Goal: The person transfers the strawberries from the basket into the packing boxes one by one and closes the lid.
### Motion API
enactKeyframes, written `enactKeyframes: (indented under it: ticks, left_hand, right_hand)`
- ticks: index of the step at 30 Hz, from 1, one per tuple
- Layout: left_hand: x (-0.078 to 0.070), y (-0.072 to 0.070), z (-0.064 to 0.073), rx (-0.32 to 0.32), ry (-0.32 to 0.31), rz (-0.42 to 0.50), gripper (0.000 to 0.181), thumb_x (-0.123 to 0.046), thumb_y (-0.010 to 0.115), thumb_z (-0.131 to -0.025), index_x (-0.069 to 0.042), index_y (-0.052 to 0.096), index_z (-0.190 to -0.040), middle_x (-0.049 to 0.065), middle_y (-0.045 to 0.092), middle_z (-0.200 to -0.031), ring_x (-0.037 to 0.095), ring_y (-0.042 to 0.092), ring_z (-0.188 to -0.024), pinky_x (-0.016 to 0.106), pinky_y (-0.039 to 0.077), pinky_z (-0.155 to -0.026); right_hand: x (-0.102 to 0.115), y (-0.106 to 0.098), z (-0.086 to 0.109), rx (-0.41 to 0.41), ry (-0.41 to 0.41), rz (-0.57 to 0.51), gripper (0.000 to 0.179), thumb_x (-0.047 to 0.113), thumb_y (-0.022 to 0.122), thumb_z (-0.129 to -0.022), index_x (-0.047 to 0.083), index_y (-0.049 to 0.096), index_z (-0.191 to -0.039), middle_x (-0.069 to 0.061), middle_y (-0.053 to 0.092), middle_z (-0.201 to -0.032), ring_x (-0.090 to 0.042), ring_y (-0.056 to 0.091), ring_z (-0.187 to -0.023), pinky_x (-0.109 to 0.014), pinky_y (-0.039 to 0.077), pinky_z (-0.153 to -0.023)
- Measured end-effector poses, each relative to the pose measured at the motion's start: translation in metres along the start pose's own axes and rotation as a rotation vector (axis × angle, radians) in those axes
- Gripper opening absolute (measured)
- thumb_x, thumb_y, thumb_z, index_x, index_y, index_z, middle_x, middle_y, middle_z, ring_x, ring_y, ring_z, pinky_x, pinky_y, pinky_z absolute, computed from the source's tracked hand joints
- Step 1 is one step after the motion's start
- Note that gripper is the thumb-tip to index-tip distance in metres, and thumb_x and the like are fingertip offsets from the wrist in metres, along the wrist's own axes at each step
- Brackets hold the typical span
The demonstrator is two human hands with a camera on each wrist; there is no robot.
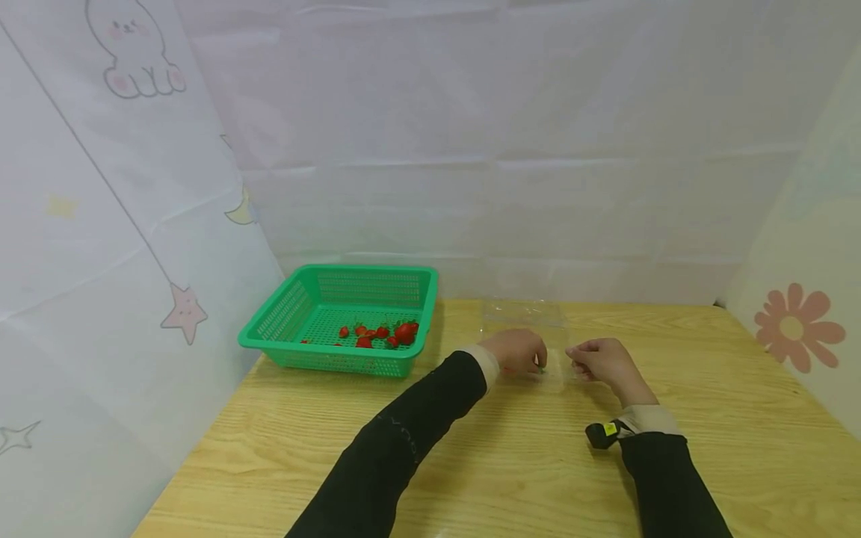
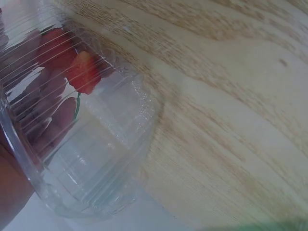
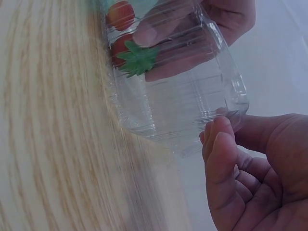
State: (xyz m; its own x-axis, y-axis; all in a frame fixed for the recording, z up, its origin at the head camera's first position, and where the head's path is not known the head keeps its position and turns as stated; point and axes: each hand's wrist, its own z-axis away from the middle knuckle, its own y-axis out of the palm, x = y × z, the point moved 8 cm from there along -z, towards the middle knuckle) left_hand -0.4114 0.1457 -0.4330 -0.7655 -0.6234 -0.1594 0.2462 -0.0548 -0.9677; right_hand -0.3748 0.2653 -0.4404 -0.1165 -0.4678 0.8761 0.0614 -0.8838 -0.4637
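Observation:
A clear plastic clamshell box (image 3: 183,98) stands on the table, its lid (image 1: 525,312) raised at the back. My left hand (image 1: 518,350) reaches down inside it, thumb and fingers on a red strawberry (image 3: 119,52) with a green leafy cap. Another strawberry (image 3: 120,15) lies beside that one in the box. Through the ribbed wall the left wrist view also shows red fruit (image 2: 83,72) close to the fingers. At the box's right side my right hand (image 1: 604,361) pinches the rim between thumb and fingertips.
A green plastic basket (image 1: 329,359) with several strawberries (image 1: 405,333) stands left of the box. Both rest on a light wooden table (image 1: 525,463). Pale printed cloth (image 1: 538,217) hangs behind the table and along its sides.

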Motion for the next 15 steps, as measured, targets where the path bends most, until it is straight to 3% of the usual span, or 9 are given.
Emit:
enactKeyframes:
  ticks: [10,15]
  left_hand:
    - [-0.0003,0.002,-0.0002,0.007,-0.008,-0.017,0.023,-0.026,0.068,-0.093,-0.023,0.074,-0.115,-0.01,0.067,-0.11,0.0,0.059,-0.084,0.016,0.047,-0.074]
    - [-0.0004,0.0014,0.0015,0.027,-0.024,0.015,0.026,-0.025,0.065,-0.095,-0.022,0.071,-0.121,-0.01,0.067,-0.11,0.006,0.058,-0.061,0.016,0.046,-0.071]
  right_hand:
    - [-0.0012,0.0001,-0.0002,-0.002,0.005,-0.002,0.037,0.018,0.056,-0.101,-0.015,0.057,-0.117,-0.019,0.065,-0.089,-0.017,0.061,-0.07,-0.034,0.056,-0.064]
    - [-0.0006,0.0004,0.0006,0.005,0.007,-0.012,0.038,0.019,0.056,-0.101,-0.015,0.056,-0.118,-0.019,0.065,-0.089,-0.017,0.06,-0.069,-0.034,0.055,-0.063]
